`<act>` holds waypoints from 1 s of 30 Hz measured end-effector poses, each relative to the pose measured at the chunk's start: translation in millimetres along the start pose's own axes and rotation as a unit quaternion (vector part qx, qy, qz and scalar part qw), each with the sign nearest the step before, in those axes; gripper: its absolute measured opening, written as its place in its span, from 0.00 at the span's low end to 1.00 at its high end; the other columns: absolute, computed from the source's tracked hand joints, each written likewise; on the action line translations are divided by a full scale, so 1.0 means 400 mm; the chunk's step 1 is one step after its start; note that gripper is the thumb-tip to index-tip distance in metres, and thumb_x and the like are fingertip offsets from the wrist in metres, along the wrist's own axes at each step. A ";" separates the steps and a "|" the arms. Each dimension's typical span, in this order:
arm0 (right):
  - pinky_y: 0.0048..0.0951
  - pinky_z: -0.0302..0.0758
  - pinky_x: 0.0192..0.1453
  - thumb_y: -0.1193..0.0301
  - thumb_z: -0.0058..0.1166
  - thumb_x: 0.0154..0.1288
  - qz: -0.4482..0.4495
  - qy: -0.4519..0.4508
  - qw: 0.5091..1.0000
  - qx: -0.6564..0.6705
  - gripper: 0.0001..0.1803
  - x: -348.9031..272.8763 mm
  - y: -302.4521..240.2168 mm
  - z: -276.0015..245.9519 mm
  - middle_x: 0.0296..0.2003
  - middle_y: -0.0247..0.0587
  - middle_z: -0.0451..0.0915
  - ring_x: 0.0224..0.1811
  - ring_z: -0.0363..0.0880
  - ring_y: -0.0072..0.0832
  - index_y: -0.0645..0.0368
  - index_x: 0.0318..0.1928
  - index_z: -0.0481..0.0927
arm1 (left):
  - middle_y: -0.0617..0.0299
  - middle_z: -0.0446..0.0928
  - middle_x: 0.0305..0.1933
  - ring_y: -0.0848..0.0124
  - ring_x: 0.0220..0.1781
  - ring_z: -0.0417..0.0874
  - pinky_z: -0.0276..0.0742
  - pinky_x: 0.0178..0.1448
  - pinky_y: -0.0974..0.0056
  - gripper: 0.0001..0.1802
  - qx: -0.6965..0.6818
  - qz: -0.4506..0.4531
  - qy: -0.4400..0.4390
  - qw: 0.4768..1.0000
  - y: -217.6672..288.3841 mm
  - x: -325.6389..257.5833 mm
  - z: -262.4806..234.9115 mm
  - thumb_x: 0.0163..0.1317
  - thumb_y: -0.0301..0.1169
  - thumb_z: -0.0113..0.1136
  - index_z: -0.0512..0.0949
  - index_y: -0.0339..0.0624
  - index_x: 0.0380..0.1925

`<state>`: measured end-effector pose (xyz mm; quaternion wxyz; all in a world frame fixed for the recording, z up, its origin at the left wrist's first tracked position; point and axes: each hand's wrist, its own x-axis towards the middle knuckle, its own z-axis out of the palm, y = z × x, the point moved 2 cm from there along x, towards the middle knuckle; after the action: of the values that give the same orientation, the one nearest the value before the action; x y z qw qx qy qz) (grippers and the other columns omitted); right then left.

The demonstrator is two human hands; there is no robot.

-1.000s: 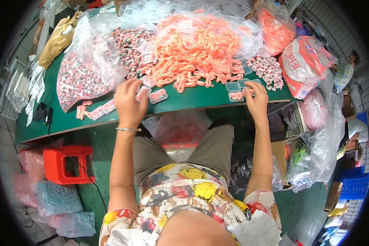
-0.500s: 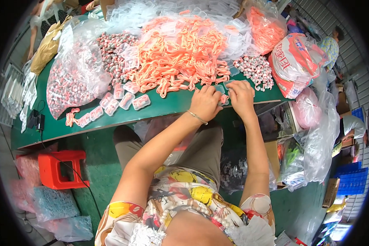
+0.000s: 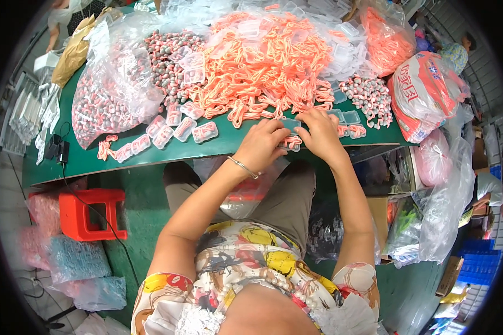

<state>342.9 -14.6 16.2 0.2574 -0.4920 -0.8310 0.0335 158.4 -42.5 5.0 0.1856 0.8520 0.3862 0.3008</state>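
A small clear plastic case with an orange cord piece inside lies at the table's front edge, its lid raised. My left hand grips its left side, fingers bent and closed. From the right, my right hand has its fingers curled onto the same case. Just right of that hand are open cases with orange and grey contents. A large heap of orange looped cords spreads behind both hands. Several filled, closed cases sit to the left of my left hand.
Grey-and-pink small pieces fill a clear bag and lie loose beside it; more lie at the right. Empty clear cases are piled behind. A red-and-white sack stands right. A red stool is on the floor.
Both hands have moved left along the table edge with the case between them. The open cases right of my right hand now show more fully. The whole view has shifted slightly.
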 end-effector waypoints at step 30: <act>0.42 0.61 0.60 0.77 0.55 0.56 -0.005 0.190 0.982 0.004 0.17 -0.155 -0.090 0.065 0.47 0.40 0.77 0.52 0.72 0.39 0.58 0.48 0.80 | 0.50 0.74 0.46 0.51 0.50 0.76 0.74 0.52 0.54 0.32 -0.067 -0.012 0.107 0.992 -0.009 -0.002 -0.017 0.39 0.27 0.74 0.71 0.39 0.47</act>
<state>325.9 -79.9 -19.6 0.4126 -0.4841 -0.7694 -0.0588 151.4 -40.0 8.0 0.2035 0.7955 0.3934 0.4135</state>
